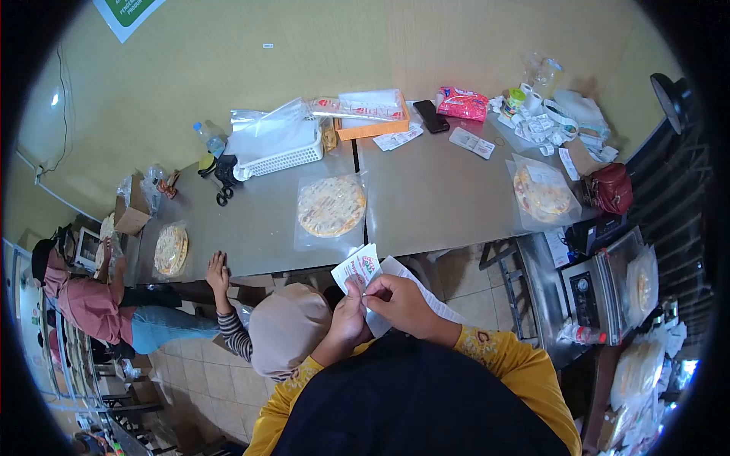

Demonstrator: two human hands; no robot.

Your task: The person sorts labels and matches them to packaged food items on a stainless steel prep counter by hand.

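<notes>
Close to my body, both hands meet over a strip of printed paper labels [356,266] with red and green print. My left hand [347,318] is closed on the labels, thumb pointing up. Fingertips pinched together, my right hand [395,301] meets the left thumb at the labels' lower edge. More of the white strip [435,305] trails out behind my right hand. Beyond the hands, a pizza in a clear plastic bag [331,207] lies flat on the metal table [426,205].
Bagged pizzas lie at the table's right [541,190] and left [171,249]. Along the back stand a white basket [283,159], an orange tray [371,131], a phone [431,117] and scissors [225,196]. A person in a beige headscarf [289,330] is close on my left; another person [87,304] works farther left.
</notes>
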